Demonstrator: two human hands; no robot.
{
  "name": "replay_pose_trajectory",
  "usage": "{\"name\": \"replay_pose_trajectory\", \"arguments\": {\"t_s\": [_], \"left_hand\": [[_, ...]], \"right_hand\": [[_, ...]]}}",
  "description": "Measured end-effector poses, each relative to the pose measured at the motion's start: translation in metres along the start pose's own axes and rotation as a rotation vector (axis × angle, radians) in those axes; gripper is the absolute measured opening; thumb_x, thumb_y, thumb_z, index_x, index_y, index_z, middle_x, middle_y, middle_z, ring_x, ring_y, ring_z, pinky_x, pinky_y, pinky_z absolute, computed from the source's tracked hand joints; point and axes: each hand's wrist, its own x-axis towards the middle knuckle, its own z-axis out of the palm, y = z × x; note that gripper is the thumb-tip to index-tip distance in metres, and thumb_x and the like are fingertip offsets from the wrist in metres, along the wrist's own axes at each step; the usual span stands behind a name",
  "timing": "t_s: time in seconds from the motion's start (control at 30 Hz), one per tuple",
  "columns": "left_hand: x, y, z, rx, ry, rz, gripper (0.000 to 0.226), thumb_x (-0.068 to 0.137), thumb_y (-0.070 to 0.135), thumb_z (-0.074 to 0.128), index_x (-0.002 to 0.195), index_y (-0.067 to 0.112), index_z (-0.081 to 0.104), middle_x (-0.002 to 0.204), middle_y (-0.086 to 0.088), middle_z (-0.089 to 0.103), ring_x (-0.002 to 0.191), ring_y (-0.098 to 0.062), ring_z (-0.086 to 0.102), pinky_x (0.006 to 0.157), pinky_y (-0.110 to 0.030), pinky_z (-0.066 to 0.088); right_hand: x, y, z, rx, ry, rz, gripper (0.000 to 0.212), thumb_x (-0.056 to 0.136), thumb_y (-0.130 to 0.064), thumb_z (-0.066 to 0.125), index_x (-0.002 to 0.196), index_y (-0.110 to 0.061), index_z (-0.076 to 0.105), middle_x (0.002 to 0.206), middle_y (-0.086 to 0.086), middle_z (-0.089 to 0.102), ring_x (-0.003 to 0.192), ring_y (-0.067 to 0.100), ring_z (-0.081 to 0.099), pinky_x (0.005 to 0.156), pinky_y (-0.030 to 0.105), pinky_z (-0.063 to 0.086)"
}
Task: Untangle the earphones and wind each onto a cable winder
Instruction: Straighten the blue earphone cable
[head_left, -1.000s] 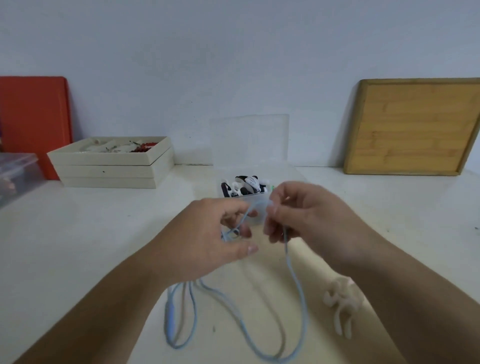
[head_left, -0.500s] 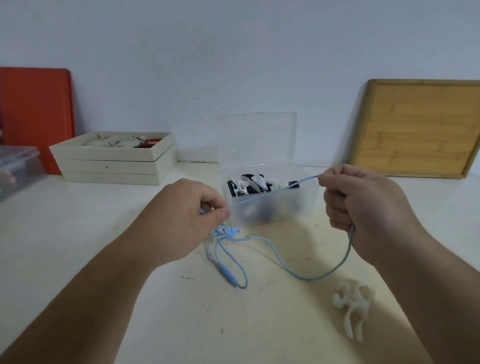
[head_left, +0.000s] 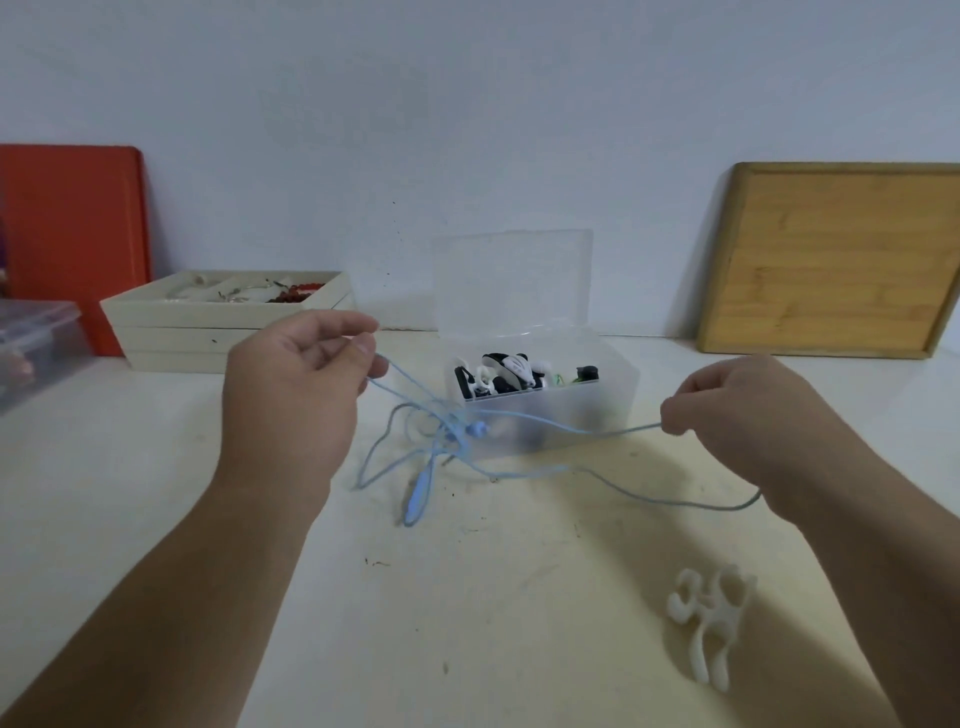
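Light blue earphones (head_left: 457, 434) hang tangled above the table between my two hands, with an earbud and the inline remote dangling at the middle. My left hand (head_left: 296, 384) is raised at left and pinches cable strands between thumb and fingers. My right hand (head_left: 748, 410) is at right, its fingers curled round another stretch of the cable, which runs taut toward the knot and also trails under the wrist. A white cable winder (head_left: 709, 618) lies on the table at the lower right, untouched.
A clear plastic box (head_left: 613, 395) with its lid up holds black and white earphones just behind the tangle. Stacked cream trays (head_left: 218, 327) sit at the back left beside a red board (head_left: 72, 223) and a clear bin (head_left: 31, 343). A wooden board (head_left: 836, 260) leans on the wall at right.
My hands have drawn further apart: the left rose and shifted left, the right dropped lower and moved right. The cable now stretches between them with the tangle lifted in the middle.
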Motion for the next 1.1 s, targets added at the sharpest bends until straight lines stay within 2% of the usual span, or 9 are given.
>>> {"name": "replay_pose_trajectory", "arguments": {"t_s": [0.13, 0.2, 0.33, 0.47, 0.63, 0.73, 0.87, 1.0, 1.1], "left_hand": [[0.004, 0.006, 0.005, -0.429, -0.021, -0.281, 0.024, 0.102, 0.006, 0.046, 0.093, 0.017, 0.065, 0.057, 0.003, 0.045, 0.050, -0.012, 0.048, 0.052, -0.022, 0.043], [0.006, 0.006, 0.003, -0.558, 0.019, -0.355, 0.016, 0.101, 0.012, 0.050, 0.089, 0.015, 0.060, 0.052, 0.006, 0.034, 0.042, -0.010, 0.036, 0.046, -0.020, 0.034], [0.007, 0.001, 0.000, -0.321, -0.010, -0.277, 0.017, 0.084, 0.007, 0.072, 0.076, 0.018, 0.062, 0.058, 0.005, 0.045, 0.043, -0.009, 0.032, 0.048, -0.021, 0.032], [0.010, -0.001, -0.003, -0.442, 0.103, -0.424, 0.028, 0.082, -0.003, 0.065, 0.070, 0.021, 0.055, 0.054, 0.008, 0.046, 0.036, -0.005, 0.029, 0.042, -0.018, 0.025], [0.020, -0.002, -0.016, -0.442, 0.346, -0.432, 0.030, 0.078, 0.001, 0.053, 0.061, 0.022, 0.039, 0.037, 0.012, 0.029, 0.031, -0.007, 0.022, 0.036, -0.018, 0.019], [0.018, -0.002, -0.016, -0.324, 0.386, -0.416, 0.023, 0.072, -0.002, 0.049, 0.067, 0.021, 0.046, 0.049, 0.005, 0.034, 0.034, -0.008, 0.022, 0.039, -0.017, 0.019], [0.011, -0.006, -0.014, -0.192, 0.385, -0.333, 0.026, 0.079, -0.001, 0.057, 0.080, 0.025, 0.057, 0.064, -0.002, 0.049, 0.043, -0.012, 0.033, 0.044, -0.021, 0.026], [0.012, -0.005, -0.019, -0.456, 0.436, -0.543, 0.024, 0.091, 0.013, 0.057, 0.072, 0.022, 0.046, 0.043, 0.008, 0.022, 0.031, -0.009, 0.016, 0.040, -0.012, 0.015], [0.019, -0.005, -0.023, -0.379, 0.488, -0.651, 0.013, 0.087, 0.018, 0.059, 0.077, 0.020, 0.051, 0.056, 0.005, 0.032, 0.046, -0.015, 0.032, 0.048, -0.017, 0.032]], "right_hand": [[-0.002, 0.001, 0.007, -0.195, -0.088, 0.007, 0.013, 0.076, -0.016, 0.068, 0.064, -0.010, 0.068, 0.047, 0.000, 0.054, 0.047, 0.020, 0.048, 0.051, 0.025, 0.036], [0.000, 0.002, 0.009, -0.221, -0.075, 0.000, 0.015, 0.080, -0.016, 0.067, 0.065, -0.014, 0.068, 0.051, 0.000, 0.058, 0.049, 0.020, 0.051, 0.050, 0.024, 0.036], [0.007, 0.007, 0.006, -0.234, 0.064, -0.036, 0.021, 0.090, -0.021, 0.061, 0.070, -0.021, 0.065, 0.058, 0.000, 0.061, 0.055, 0.022, 0.054, 0.052, 0.025, 0.036], [0.017, 0.015, 0.004, -0.238, 0.150, -0.001, 0.020, 0.094, -0.019, 0.051, 0.077, -0.021, 0.061, 0.072, 0.003, 0.063, 0.066, 0.028, 0.057, 0.060, 0.031, 0.043], [0.029, 0.031, 0.003, -0.397, 0.163, 0.058, 0.017, 0.089, -0.010, 0.048, 0.080, -0.014, 0.062, 0.077, 0.007, 0.064, 0.067, 0.030, 0.059, 0.061, 0.031, 0.045], [0.031, 0.036, -0.001, -0.447, 0.183, 0.093, 0.016, 0.091, -0.011, 0.048, 0.082, -0.014, 0.061, 0.076, 0.007, 0.064, 0.063, 0.030, 0.060, 0.060, 0.031, 0.046], [0.031, 0.031, -0.014, -0.385, 0.329, 0.167, 0.013, 0.089, -0.008, 0.049, 0.084, -0.013, 0.060, 0.078, 0.012, 0.062, 0.069, 0.036, 0.062, 0.069, 0.045, 0.056], [0.042, 0.055, -0.029, -0.192, 0.389, 0.235, 0.009, 0.077, -0.010, 0.052, 0.080, -0.016, 0.058, 0.080, 0.015, 0.062, 0.070, 0.038, 0.061, 0.075, 0.053, 0.057], [0.056, 0.085, -0.035, -0.135, 0.418, 0.273, 0.026, 0.068, -0.015, 0.046, 0.088, -0.026, 0.058, 0.083, 0.012, 0.064, 0.070, 0.038, 0.063, 0.080, 0.059, 0.054]]}}
